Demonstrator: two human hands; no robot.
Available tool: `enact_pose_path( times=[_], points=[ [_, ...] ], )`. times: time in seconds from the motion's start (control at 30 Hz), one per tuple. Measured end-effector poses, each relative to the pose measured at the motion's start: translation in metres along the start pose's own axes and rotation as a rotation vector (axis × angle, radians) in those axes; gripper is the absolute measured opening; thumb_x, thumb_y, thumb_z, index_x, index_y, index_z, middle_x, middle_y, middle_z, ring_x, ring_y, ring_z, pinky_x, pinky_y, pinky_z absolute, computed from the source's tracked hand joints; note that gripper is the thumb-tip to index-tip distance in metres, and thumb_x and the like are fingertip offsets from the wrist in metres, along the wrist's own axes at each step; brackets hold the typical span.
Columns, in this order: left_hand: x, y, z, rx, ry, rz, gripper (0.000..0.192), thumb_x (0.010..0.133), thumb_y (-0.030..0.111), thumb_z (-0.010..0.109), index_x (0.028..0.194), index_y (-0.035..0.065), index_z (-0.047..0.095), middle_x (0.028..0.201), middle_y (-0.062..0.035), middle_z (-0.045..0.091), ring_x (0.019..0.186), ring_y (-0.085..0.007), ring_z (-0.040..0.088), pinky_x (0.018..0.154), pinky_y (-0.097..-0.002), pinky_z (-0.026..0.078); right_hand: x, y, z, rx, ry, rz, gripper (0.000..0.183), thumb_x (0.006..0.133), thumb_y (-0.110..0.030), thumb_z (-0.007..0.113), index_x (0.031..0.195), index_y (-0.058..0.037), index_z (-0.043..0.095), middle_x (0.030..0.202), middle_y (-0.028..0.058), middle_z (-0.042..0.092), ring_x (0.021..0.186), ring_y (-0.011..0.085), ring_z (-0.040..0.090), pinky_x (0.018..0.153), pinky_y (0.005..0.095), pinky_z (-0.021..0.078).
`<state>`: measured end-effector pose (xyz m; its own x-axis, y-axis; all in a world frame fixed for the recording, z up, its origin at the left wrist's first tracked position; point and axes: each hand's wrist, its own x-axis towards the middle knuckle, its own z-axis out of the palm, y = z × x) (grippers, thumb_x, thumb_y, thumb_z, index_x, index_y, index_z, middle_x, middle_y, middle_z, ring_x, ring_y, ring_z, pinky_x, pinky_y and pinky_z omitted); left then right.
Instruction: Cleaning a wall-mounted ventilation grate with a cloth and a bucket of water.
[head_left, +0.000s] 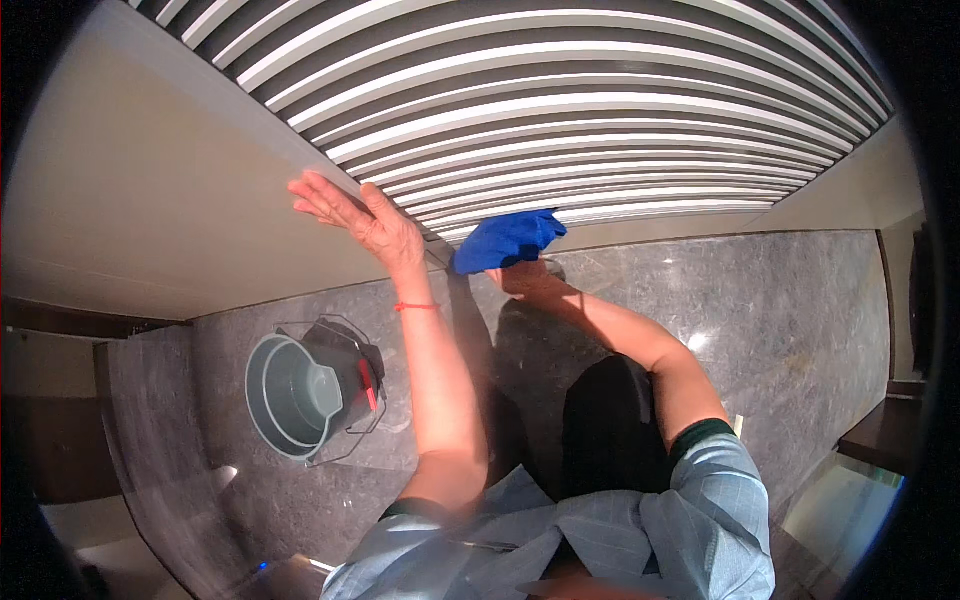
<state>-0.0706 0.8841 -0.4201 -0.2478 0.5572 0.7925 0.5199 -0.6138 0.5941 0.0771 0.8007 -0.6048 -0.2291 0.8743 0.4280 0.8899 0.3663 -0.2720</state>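
Note:
A blue cloth (506, 241) lies against the lowest slats of a white louvred panel (570, 150), near its lower left corner. My right hand (521, 277) holds the cloth from below; the cloth hides most of its fingers. My left hand (367, 221), with a red string bracelet at the wrist, is raised by the smooth pale panel (187, 187) left of the slats. Its fingers are extended and nothing is in it; whether it touches the panel I cannot tell.
A grey plastic bucket (292, 397) with a wire handle and a red grip (367, 385) stands on the grey floor (750, 330), left of my left forearm. Dark ledges line the far left and right. My dark-clothed knee (607, 420) is near the middle.

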Motion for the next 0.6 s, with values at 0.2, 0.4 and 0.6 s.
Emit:
enact_pose_path(
  times=[0.2, 0.4, 0.6],
  points=[
    [-0.001, -0.003, 0.009, -0.012, 0.019, 0.026, 0.059, 0.103, 0.025, 0.045, 0.155, 0.0135, 0.021, 0.163, -0.0122, 0.009, 0.149, -0.0397, -0.001, 0.118, -0.0537, -0.001, 0.023, -0.012, 0.006, -0.623, 0.277, -0.234, 0.023, 0.086, -0.020, 0.053, 0.099, -0.0041, 0.060, 0.097, 0.0136, 0.058, 0.096, 0.0274, 0.058, 0.086, 0.0427, 0.0473],
    [0.006, 0.001, 0.004, 0.044, 0.036, 0.034, 0.060, 0.102, 0.024, 0.044, 0.155, 0.0104, 0.020, 0.163, -0.0139, 0.010, 0.148, -0.0418, 0.000, 0.118, -0.0545, 0.000, 0.021, -0.009, 0.004, -0.172, 0.109, -0.146, 0.026, 0.085, -0.024, 0.055, 0.106, -0.0120, 0.064, 0.109, 0.0128, 0.060, 0.106, 0.0317, 0.057, 0.091, 0.0495, 0.0447],
    [0.000, 0.003, 0.011, 0.054, 0.024, 0.052, 0.061, 0.101, 0.021, 0.045, 0.156, 0.0110, 0.020, 0.163, -0.0142, 0.010, 0.149, -0.0405, 0.000, 0.118, -0.0537, -0.001, -0.018, 0.010, -0.019, 0.087, -0.188, -0.099, 0.032, 0.086, -0.022, 0.057, 0.114, -0.0072, 0.062, 0.116, 0.0164, 0.059, 0.112, 0.0339, 0.055, 0.097, 0.0482, 0.0415]
  ],
)
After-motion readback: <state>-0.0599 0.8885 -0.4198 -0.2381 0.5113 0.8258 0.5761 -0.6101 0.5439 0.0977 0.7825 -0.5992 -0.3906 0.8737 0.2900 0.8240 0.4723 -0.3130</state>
